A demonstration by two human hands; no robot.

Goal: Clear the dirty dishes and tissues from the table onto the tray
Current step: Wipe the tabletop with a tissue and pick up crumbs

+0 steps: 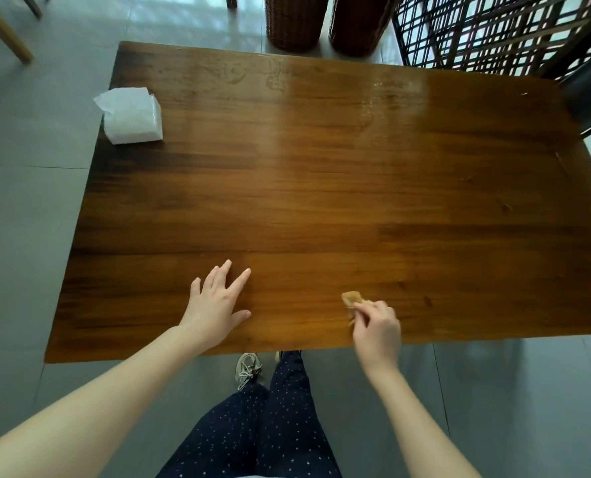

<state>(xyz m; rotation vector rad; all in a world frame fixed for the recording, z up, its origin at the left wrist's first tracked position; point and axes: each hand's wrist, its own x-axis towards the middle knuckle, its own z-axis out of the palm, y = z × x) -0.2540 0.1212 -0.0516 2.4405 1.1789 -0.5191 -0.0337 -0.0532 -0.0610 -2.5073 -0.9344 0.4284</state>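
We log the left grip (214,305) wide, fingers spread flat on the bench (321,174) by its near edge. The right grip (376,331) pinches a small brownish crumpled wad (351,298), near right on the bench. A white tissue pack (131,115) sits far left.

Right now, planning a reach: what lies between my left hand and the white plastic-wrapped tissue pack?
The head view shows only bare brown wooden tabletop between left hand and white tissue pack.
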